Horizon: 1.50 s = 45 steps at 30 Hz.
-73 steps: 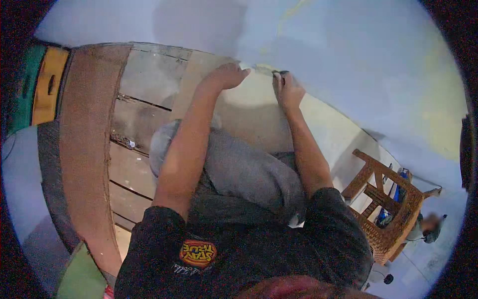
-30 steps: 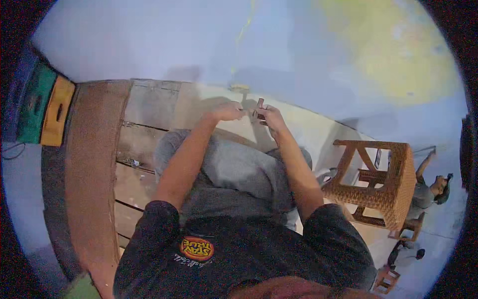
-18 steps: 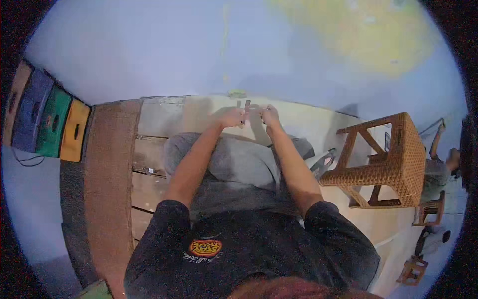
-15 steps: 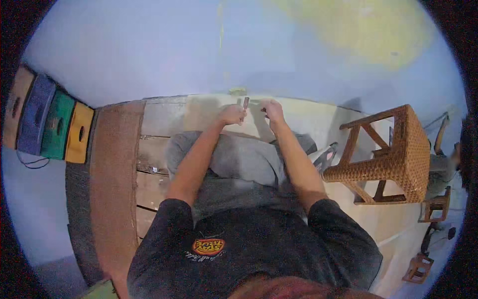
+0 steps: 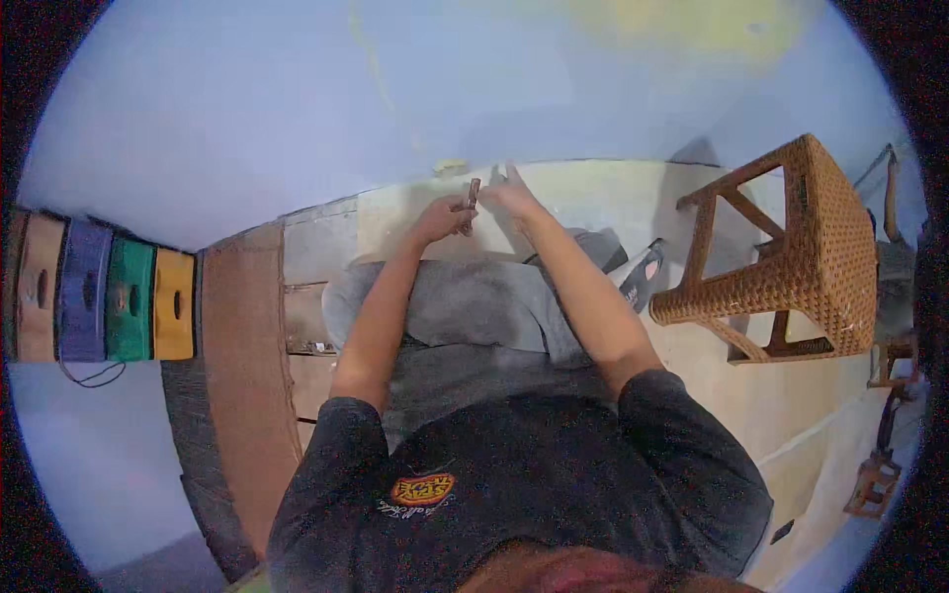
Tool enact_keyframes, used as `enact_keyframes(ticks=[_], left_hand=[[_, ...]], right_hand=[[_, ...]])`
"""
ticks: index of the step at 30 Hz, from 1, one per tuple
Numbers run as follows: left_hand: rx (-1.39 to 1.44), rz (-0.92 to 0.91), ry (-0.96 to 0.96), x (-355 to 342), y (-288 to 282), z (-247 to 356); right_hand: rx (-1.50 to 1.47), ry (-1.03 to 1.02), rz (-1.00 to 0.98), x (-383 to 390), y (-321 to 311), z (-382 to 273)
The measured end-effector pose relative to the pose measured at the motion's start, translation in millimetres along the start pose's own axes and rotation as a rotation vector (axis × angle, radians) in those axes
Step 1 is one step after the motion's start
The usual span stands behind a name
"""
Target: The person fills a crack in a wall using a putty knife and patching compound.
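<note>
My left hand [image 5: 442,219] is closed around a short, slender reddish-brown stick-like piece [image 5: 474,192], held upright above my lap near the wall. Its exact kind is too small to make out. Just to the right of it is my right hand [image 5: 511,194], with fingers stretched out and apart, one of them pointing toward the wall. Its fingertips come close to the brown piece; whether they touch it I cannot tell. Both forearms reach forward over my grey trousers [image 5: 465,301].
A woven brown stool [image 5: 820,252] lies on its side at the right. Beyond it are smaller wooden stools [image 5: 874,484]. Drawer fronts in several colours [image 5: 130,299] stand at the far left, beside a brown mat [image 5: 242,346]. A pale wall [image 5: 297,109] rises just ahead.
My right hand has gone from curled fingers to stretched ones and moved left, closer to the brown piece. My left hand still grips that piece. The whole view has shifted a little.
</note>
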State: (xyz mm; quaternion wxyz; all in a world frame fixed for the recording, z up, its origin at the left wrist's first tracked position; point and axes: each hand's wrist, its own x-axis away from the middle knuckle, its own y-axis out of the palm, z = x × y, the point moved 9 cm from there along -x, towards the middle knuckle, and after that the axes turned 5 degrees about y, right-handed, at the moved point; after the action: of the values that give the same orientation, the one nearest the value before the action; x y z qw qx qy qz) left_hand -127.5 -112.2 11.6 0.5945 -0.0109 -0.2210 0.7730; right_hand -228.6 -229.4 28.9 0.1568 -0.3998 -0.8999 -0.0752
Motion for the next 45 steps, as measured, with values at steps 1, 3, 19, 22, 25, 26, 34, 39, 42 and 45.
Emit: enact_keyframes(ticks=[1,3,19,22,25,26,34,39,42,45], left_hand=[[0.019,0.004,0.001,2.6,-8.5,-3.2],[0.058,0.027,-0.01,6.2,-13.1,-5.4],[-0.466,0.149,0.27,-36.0,-14.5,14.4],[-0.516,0.031,0.012,-85.5,-28.4,-42.8],[-0.761,0.245,0.233,-88.9,-101.7,-80.7],[-0.648,0.29,0.246,-103.1,-81.4,-79.9],[-0.863,0.263,-0.067,-103.5,-43.3,-83.2],[-0.98,0.352,0.081,-102.7,-58.5,-78.3],[-0.946,0.346,0.05,-111.6,-45.4,-81.5],[-0.961,0.405,0.112,-109.4,-51.7,-81.0]], right_hand=[[0.013,0.023,0.006,-1.4,6.6,-2.4],[0.248,-0.017,-0.131,-9.3,14.4,-5.1],[0.73,-0.25,0.08,-39.9,-58.0,-33.7],[0.809,-0.209,0.137,-35.8,-88.4,-42.4],[0.715,-0.239,0.002,-25.1,-42.8,-66.5],[0.719,-0.258,0.032,-26.4,-52.0,-59.2],[0.662,-0.386,-0.096,-25.7,-46.7,-63.3],[0.648,-0.339,-0.181,-6.3,-28.5,-80.6],[0.72,-0.223,-0.18,-8.1,-36.5,-69.5],[0.73,-0.213,-0.19,-12.0,-34.9,-65.2]])
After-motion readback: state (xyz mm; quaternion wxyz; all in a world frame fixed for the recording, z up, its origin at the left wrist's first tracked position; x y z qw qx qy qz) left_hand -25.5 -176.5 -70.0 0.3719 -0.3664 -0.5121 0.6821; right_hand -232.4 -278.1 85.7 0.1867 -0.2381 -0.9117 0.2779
